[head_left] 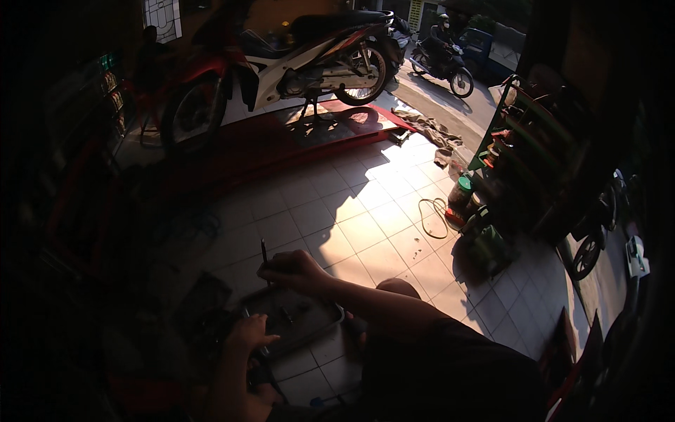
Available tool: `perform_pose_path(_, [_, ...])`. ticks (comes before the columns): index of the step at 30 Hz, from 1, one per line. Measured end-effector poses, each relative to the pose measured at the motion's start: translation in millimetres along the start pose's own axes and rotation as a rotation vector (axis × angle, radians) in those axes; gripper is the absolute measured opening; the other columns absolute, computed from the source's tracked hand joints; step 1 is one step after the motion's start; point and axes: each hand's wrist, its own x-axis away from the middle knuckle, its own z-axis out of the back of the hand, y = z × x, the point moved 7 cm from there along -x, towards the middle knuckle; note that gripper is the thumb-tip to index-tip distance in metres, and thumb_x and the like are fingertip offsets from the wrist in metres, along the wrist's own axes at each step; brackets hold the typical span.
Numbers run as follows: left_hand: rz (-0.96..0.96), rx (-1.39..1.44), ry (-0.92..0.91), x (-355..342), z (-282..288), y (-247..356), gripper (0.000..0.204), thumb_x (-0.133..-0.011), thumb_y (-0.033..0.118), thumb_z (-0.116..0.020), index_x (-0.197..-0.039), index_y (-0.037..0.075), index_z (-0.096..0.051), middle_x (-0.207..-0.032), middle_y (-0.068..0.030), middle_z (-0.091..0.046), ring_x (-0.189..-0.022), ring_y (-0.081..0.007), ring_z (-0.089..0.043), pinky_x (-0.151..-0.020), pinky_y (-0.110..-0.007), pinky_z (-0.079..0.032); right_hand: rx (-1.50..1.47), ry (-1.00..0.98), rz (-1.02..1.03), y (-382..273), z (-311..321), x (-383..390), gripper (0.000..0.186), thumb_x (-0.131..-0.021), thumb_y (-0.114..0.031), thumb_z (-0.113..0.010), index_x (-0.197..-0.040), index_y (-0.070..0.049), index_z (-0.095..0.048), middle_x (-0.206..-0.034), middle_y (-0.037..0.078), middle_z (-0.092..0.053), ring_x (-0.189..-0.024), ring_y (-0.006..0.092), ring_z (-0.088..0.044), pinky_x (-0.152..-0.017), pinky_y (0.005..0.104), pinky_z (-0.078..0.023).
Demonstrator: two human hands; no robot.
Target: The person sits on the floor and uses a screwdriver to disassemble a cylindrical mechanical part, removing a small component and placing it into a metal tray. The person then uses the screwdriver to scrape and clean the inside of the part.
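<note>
Slim dark rod (264, 249) sits pinched in the fingers of the right hand (301, 273) near the far edge of the shadowed tray (340, 316); the step in hand looks like handling it there, the next move calling for a steady grip. Its long axis runs nearly up the view, top tipped slightly left; whether the left hand (247, 333) grips anything, I cannot tell.
</note>
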Motion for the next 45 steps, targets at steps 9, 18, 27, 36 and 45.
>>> perform_pose_path(9, [0.006, -0.010, 0.023, 3.6, 2.1, 2.3, 0.082, -0.084, 0.059, -0.070, -0.142, 0.004, -0.047, -0.143, -0.0151, -0.052, -0.131, -0.0315, -0.053, -0.108, -0.044, -0.045, 0.098, 0.119, -0.027, 9.7, 7.2, -4.5, 0.029, -0.093, -0.025, -0.071, -0.112, -0.004, -0.074, -0.096, 0.010, -0.073, -0.083, 0.0162, -0.070, -0.074, 0.0313, -0.055])
perform_pose_path(18, [0.013, -0.007, 0.048, -0.3, -1.9, -2.0, 0.078, -0.083, 0.059, -0.070, -0.136, 0.004, -0.051, -0.140, -0.0158, -0.054, -0.129, -0.0315, -0.054, -0.106, -0.045, -0.046, -0.170, 0.083, -0.171, 19.5, 3.7, -5.8, 0.037, -0.094, -0.029, -0.070, -0.116, 0.000, -0.071, -0.090, 0.011, -0.074, -0.075, 0.0140, -0.070, -0.061, 0.0291, -0.055])
perform_pose_path(27, [0.033, 0.004, 0.054, 6.0, 1.8, 1.7, 0.080, -0.082, 0.053, -0.074, -0.139, 0.002, -0.050, -0.137, -0.0177, -0.058, -0.126, -0.0332, -0.057, -0.105, -0.044, -0.047, -0.291, 0.197, -0.327, 26.8, 18.6, -2.8, 0.032, -0.094, -0.022, -0.070, -0.114, 0.003, -0.070, -0.090, 0.008, -0.071, -0.074, 0.0108, -0.063, -0.065, 0.0254, -0.049])
perform_pose_path(36, [0.080, 0.005, 0.010, 9.3, 7.3, 4.8, 0.078, -0.085, 0.052, -0.072, -0.140, 0.002, -0.048, -0.136, -0.0160, -0.058, -0.126, -0.0304, -0.056, -0.107, -0.042, -0.046, -0.751, 0.052, -0.166, 12.3, 11.8, -2.7, 0.026, -0.091, -0.015, -0.061, -0.110, 0.003, -0.068, -0.114, 0.017, -0.071, -0.095, 0.0215, -0.067, -0.076, 0.0332, -0.054])
perform_pose_path(45, [0.087, -0.021, -0.002, 13.7, 11.6, 5.4, 0.075, -0.086, 0.052, -0.071, -0.140, 0.003, -0.048, -0.137, -0.0135, -0.058, -0.125, -0.0297, -0.058, -0.105, -0.043, -0.048, -0.563, 0.177, -0.191, 30.5, 13.7, -8.4, 0.040, -0.089, -0.006, -0.072, -0.125, 0.005, -0.057, -0.105, 0.021, -0.072, -0.084, 0.0206, -0.070, -0.077, 0.0330, -0.056])
